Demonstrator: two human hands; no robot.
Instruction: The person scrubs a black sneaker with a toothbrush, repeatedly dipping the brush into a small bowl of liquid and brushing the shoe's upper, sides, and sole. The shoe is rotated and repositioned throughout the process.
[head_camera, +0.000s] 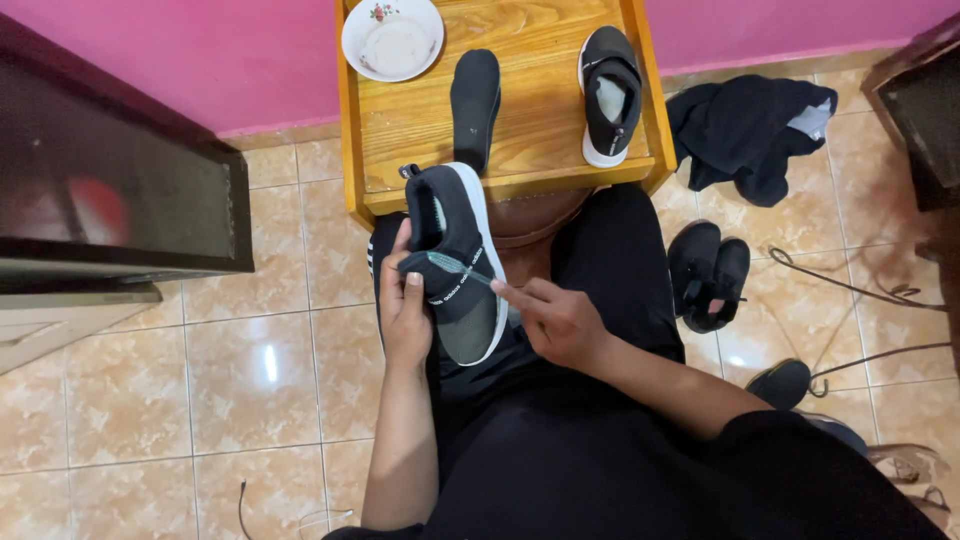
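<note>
Head view: left hand (405, 318) wraps the side of a black slip-on sneaker (455, 262), thumb on the upper, holding it sole-edge out over the lap. Right hand (556, 322) pinches the handle of a thin greenish brush, looks like a toothbrush (462, 270), fingers closed narrow on it; the brush end lies across the sneaker's upper, touching the fabric near the printed strap.

Beyond the hands: small wooden bench (520, 140). On it a white bowl (392, 38) far left of the hands, a black insole (474, 100) lying flat straight ahead of the held sneaker, and the matching second sneaker (609, 95) ahead of the right hand, opening up.

Right of the right hand, on the tiled floor: another pair of black shoes (708, 275), a crumpled dark garment (750, 130) further out, loose cords (860, 290). Can't tell what's in the bowl, looks whitish.

Risks as I read them:
- sneaker is held one-handed over the lap; hard brush pressure could twist it out of the grip.
- drips or dirt land on the dark trousers directly below.
- bowl sits at the bench's far corner; a reach across could nudge the insole or tip it.
- cords near the feet are a snag hazard.
</note>
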